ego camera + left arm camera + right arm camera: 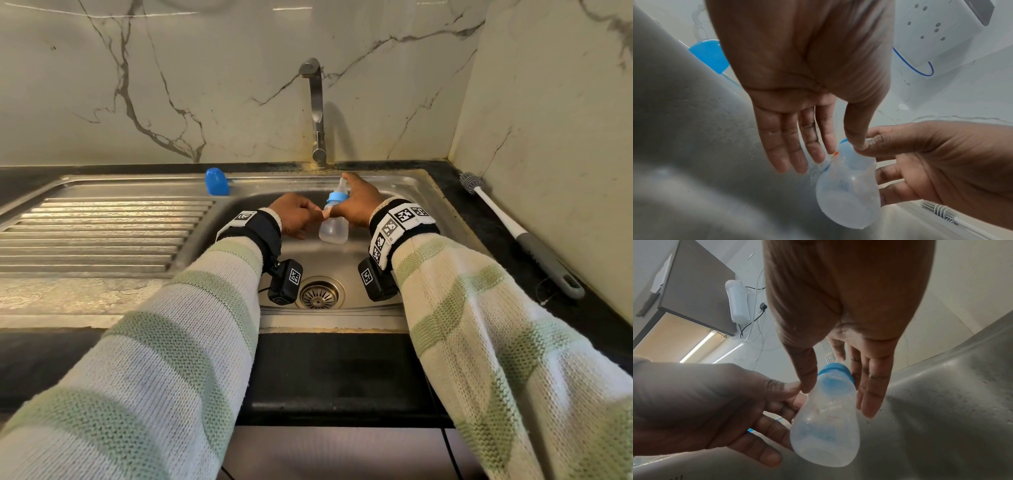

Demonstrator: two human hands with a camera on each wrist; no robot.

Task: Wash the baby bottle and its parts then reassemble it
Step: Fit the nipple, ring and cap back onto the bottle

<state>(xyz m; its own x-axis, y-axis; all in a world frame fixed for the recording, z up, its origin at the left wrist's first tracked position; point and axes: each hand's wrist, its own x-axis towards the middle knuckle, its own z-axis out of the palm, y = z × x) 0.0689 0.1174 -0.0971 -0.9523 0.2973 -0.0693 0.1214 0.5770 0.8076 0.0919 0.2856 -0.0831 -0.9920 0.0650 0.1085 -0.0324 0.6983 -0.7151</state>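
Observation:
The translucent baby bottle (334,228) is held tilted over the steel sink (416,193), with its blue collar (336,197) and clear nipple (341,184) screwed on. My left hand (313,219) pinches the bottle's neck from the left, thumb against fingers. My right hand (347,202) grips it from the right at the collar, one fingertip up by the nipple. In the left wrist view the left hand (842,148) has the bottle (849,194) between thumb and first finger. In the right wrist view the right hand (836,386) straddles the collar (835,371). Droplets cling inside the bottle (826,431).
A blue cap (216,181) stands on the sink's back rim at the left. A grey-and-white bottle brush (513,233) lies on the dark counter at the right. The faucet (317,113) rises behind the basin with no water visible. The drain (318,294) is near me, the ribbed drainboard (102,236) at the left.

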